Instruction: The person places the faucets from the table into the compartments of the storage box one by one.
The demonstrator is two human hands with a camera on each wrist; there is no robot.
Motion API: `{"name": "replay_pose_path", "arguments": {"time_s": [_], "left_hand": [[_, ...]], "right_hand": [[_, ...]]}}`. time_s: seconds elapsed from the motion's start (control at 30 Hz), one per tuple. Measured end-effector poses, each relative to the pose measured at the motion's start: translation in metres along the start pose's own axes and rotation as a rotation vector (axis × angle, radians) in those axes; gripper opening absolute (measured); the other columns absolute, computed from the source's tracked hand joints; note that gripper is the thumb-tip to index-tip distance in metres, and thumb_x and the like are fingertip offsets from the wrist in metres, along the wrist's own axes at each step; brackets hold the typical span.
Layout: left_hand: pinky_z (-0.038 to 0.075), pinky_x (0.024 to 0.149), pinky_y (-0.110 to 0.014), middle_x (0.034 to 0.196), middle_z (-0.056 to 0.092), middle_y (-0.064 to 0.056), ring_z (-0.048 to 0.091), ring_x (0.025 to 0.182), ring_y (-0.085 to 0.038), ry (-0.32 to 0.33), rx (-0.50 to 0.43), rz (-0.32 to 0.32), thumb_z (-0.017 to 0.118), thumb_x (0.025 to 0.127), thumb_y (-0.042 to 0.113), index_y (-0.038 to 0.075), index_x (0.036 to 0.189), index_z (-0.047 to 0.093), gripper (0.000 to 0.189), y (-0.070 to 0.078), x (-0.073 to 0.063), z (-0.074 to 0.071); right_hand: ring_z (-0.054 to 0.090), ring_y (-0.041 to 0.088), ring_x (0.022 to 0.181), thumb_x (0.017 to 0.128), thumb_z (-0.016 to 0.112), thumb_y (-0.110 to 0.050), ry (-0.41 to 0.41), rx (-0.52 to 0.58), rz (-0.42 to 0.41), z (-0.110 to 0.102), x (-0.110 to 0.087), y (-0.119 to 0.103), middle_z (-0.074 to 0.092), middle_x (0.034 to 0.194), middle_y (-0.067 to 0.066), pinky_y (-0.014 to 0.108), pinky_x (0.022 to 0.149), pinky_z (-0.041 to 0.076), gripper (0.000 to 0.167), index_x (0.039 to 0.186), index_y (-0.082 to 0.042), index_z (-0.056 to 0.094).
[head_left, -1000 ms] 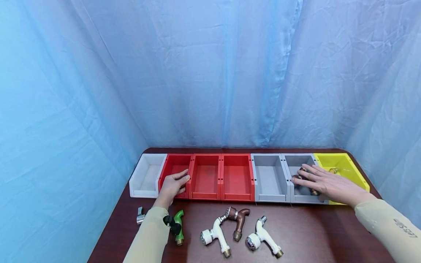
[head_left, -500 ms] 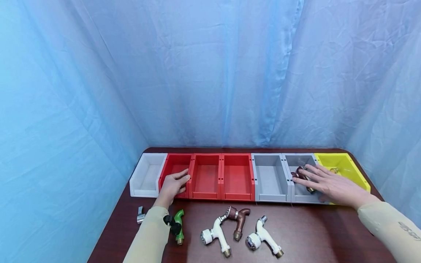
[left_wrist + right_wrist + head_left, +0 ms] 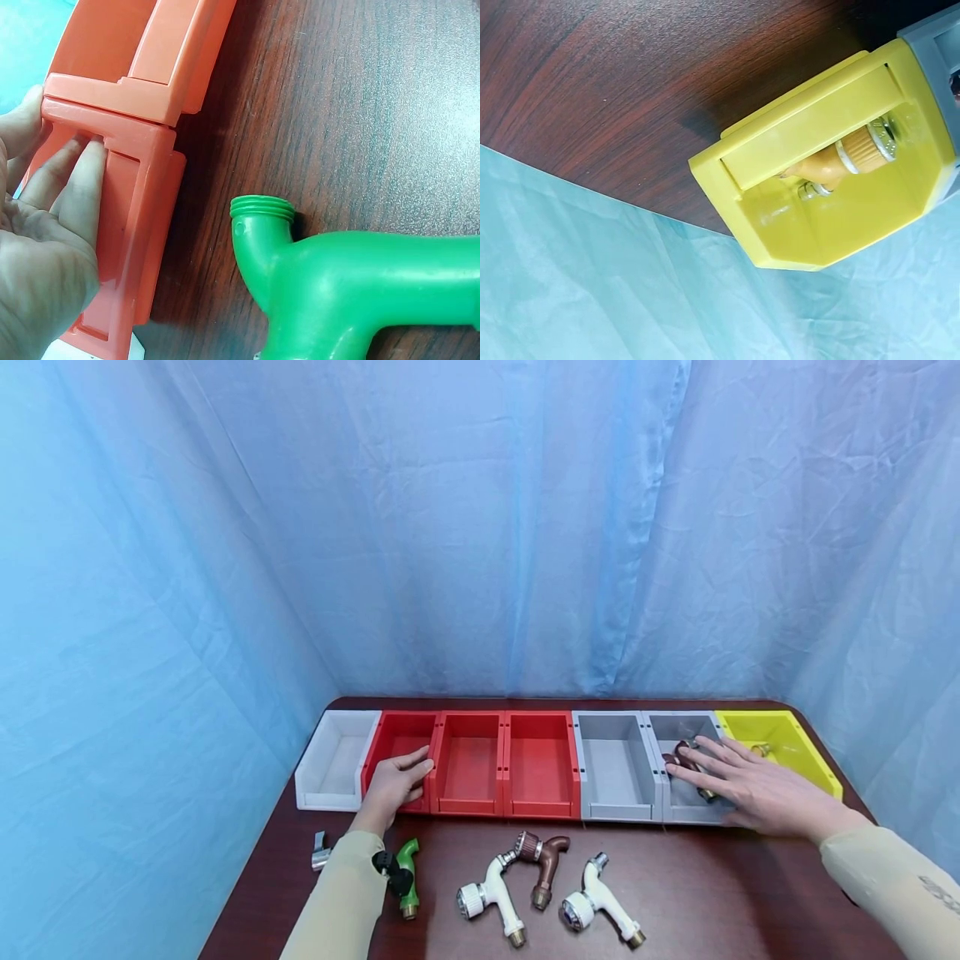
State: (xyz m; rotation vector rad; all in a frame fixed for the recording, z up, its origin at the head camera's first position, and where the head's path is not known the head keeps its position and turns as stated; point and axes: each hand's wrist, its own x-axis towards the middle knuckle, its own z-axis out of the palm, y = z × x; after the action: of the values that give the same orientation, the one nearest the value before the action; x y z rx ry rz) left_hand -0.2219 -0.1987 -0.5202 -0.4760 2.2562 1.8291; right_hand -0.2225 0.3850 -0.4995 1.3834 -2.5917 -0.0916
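Observation:
My left hand (image 3: 390, 783) is at the leftmost red bin (image 3: 408, 727). In the left wrist view, two of its straight fingers (image 3: 82, 184) reach inside against the side wall, and the thumb side lies along the rim; nothing loose is held. Over the right-hand grey bin (image 3: 678, 812) hovers my right hand (image 3: 761, 783), its fingers spread and straight. Beneath those fingertips a dark brown tap (image 3: 686, 757) lies in that bin, partly covered by the hand. The right wrist view shows a yellow tap (image 3: 840, 157) inside the yellow bin (image 3: 810, 247).
Bins stand side by side along the back, from a white bin (image 3: 312, 802) to the yellow one. In front lie a green tap (image 3: 407, 860), two white taps (image 3: 497, 889) (image 3: 611, 906), a brown tap (image 3: 550, 864) and a chrome piece (image 3: 320, 857) beside the left sleeve. Curtains enclose the table.
The brown tap in the grey bin has come to rest as the right fingers moved off it. The right hand has drawn slightly right and down. My left hand stays put.

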Motion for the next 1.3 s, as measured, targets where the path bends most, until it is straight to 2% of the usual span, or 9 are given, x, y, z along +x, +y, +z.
{"name": "replay_pose_path", "arguments": {"time_s": [0.23,0.4,0.47,0.6,0.8,1.0,1.2,1.3], "left_hand": [[0.058,0.095,-0.044,0.151,0.049,-0.014,0.049,0.133,-0.040,0.001,0.003,0.002,0.076,0.093,0.032,0.024,0.149,0.055,0.060,-0.001,0.000,0.000],[0.058,0.094,-0.044,0.151,0.050,-0.015,0.050,0.133,-0.041,0.001,0.003,0.004,0.076,0.093,0.032,0.024,0.149,0.055,0.060,-0.001,0.000,0.000],[0.058,0.093,-0.044,0.151,0.049,-0.015,0.050,0.133,-0.041,0.001,0.003,0.004,0.076,0.093,0.031,0.024,0.149,0.055,0.060,-0.002,0.000,0.000],[0.059,0.093,-0.043,0.151,0.050,-0.014,0.049,0.133,-0.040,0.005,0.001,0.003,0.076,0.093,0.031,0.026,0.148,0.057,0.058,-0.002,0.001,0.000],[0.059,0.093,-0.043,0.150,0.050,-0.015,0.050,0.133,-0.041,0.009,0.000,0.017,0.077,0.092,0.032,0.026,0.147,0.057,0.059,-0.002,0.000,0.000],[0.059,0.093,-0.043,0.150,0.050,-0.015,0.050,0.132,-0.041,0.013,0.001,0.017,0.078,0.092,0.032,0.026,0.147,0.057,0.060,-0.003,0.000,0.000],[0.058,0.094,-0.044,0.151,0.050,-0.016,0.052,0.132,-0.041,0.008,0.007,0.005,0.075,0.094,0.033,0.026,0.147,0.057,0.057,-0.002,0.002,0.000],[0.057,0.095,-0.044,0.151,0.050,-0.016,0.052,0.132,-0.041,0.006,0.006,0.005,0.075,0.094,0.033,0.026,0.147,0.057,0.057,-0.003,0.002,0.000]], "right_hand": [[0.014,0.032,0.157,0.069,0.090,-0.049,-0.002,0.034,-0.018,-0.008,0.006,-0.009,0.030,0.167,0.010,0.039,0.128,-0.004,0.109,0.159,-0.019,0.039],[0.022,0.035,0.155,0.082,0.067,-0.072,0.022,0.011,-0.044,-0.007,0.010,-0.012,0.032,0.165,0.011,0.043,0.129,0.001,0.098,0.159,-0.019,0.040],[0.025,0.036,0.153,0.082,0.065,-0.074,0.027,0.007,-0.048,-0.007,0.012,-0.014,0.034,0.165,0.012,0.043,0.129,0.002,0.098,0.159,-0.020,0.040],[0.025,0.033,0.154,0.079,0.071,-0.072,0.035,0.009,-0.056,-0.009,0.017,-0.020,0.039,0.162,0.013,0.042,0.129,0.002,0.099,0.158,-0.021,0.041],[0.025,0.035,0.153,0.084,0.057,-0.076,0.053,0.049,-0.082,-0.015,0.028,-0.032,0.039,0.162,0.014,0.042,0.128,-0.001,0.094,0.159,-0.022,0.040],[0.031,0.044,0.148,0.082,0.066,-0.072,0.075,0.095,-0.140,-0.017,0.039,-0.045,0.034,0.164,0.016,0.045,0.128,0.001,0.095,0.158,-0.022,0.041],[0.034,0.048,0.145,0.070,0.084,-0.062,0.086,0.113,-0.189,-0.017,0.049,-0.061,0.033,0.164,0.015,0.046,0.128,0.001,0.106,0.158,-0.023,0.041],[0.032,0.047,0.146,0.066,0.088,-0.058,0.070,0.126,-0.210,-0.016,0.053,-0.069,0.035,0.163,0.015,0.049,0.128,0.002,0.110,0.159,-0.025,0.039]]}}
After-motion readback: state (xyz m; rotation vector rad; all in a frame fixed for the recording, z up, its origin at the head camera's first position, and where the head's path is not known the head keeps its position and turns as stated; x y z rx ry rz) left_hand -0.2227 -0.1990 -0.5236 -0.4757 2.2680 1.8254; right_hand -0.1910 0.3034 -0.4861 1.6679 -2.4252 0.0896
